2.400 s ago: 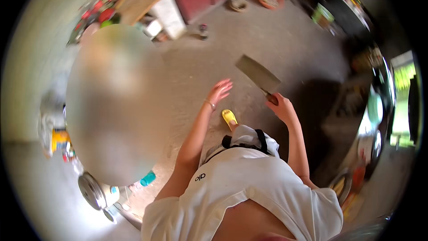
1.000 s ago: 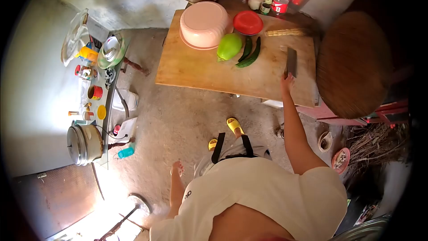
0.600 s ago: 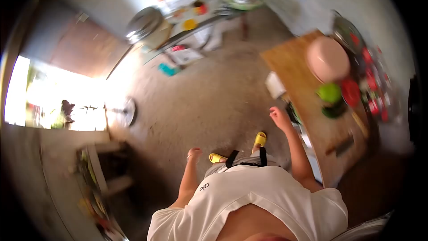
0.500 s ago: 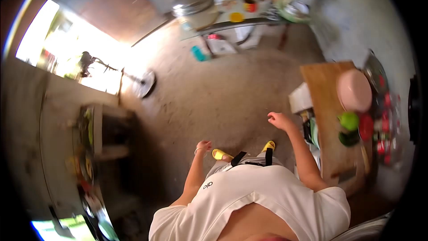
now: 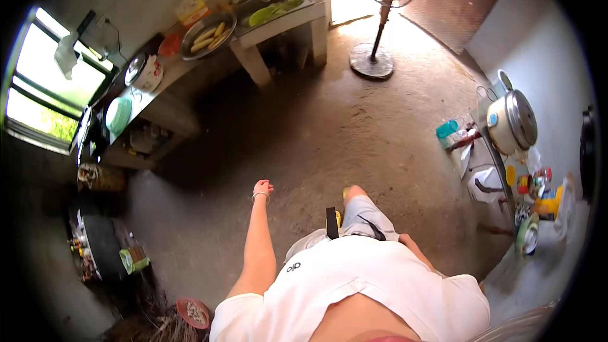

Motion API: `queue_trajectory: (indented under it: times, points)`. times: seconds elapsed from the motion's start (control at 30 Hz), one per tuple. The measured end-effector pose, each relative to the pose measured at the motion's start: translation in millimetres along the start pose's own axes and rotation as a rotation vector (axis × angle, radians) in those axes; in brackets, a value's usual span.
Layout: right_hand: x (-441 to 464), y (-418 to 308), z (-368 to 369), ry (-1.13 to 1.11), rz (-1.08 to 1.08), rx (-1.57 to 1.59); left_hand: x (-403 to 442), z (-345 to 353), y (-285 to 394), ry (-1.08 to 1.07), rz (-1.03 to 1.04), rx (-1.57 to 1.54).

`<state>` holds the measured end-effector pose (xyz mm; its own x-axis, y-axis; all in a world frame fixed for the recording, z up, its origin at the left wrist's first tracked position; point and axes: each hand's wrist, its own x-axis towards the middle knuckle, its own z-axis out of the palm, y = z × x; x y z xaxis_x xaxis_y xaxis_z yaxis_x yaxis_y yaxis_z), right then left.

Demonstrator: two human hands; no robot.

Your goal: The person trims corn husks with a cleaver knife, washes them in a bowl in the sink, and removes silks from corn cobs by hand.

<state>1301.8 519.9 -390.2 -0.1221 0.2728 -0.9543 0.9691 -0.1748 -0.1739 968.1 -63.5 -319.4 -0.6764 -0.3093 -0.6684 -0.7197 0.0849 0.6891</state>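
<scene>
Over the bare floor, my left hand (image 5: 263, 188) hangs at the end of its forearm, its fingers curled in and nothing seen in them. A thin bracelet circles that wrist. Only my right forearm (image 5: 415, 251) shows, close beside the light trousers (image 5: 369, 213); the hand itself is hidden behind them. Neither hand touches any object that can be seen.
A standing fan (image 5: 372, 61) is by the bright doorway. Left: a counter with a pot (image 5: 145, 75), a green basin (image 5: 118, 115) and a pan of yellow pieces (image 5: 209, 36), beside a sink (image 5: 278, 9). Right: a side table with a large cooker (image 5: 512, 123).
My right hand let go of the cleaver, left on the wooden board. The view has swung round to the counter and sink; the board is out of sight. My right hand has dropped behind the trousers.
</scene>
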Motion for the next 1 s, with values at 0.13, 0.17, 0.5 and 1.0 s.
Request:
queue_trajectory:
  times: [0.13, 0.17, 0.5, 1.0]
  points:
    - [2, -107, -13, -0.014, 0.056, -0.111, 1, 29, 0, -0.158, -0.169, -0.046]
    - [-4, -152, -8, 0.080, 0.008, -0.059, 0, 39, 12, -0.212, -0.230, -0.034]
    - [-1, -677, 189, 0.065, -0.784, -0.234, 230, 76, 207, -0.294, 0.125, 0.427]
    - [-178, -1099, 440, 0.115, -1.741, -0.466, 354, 61, 605, -0.325, 0.608, 0.327]
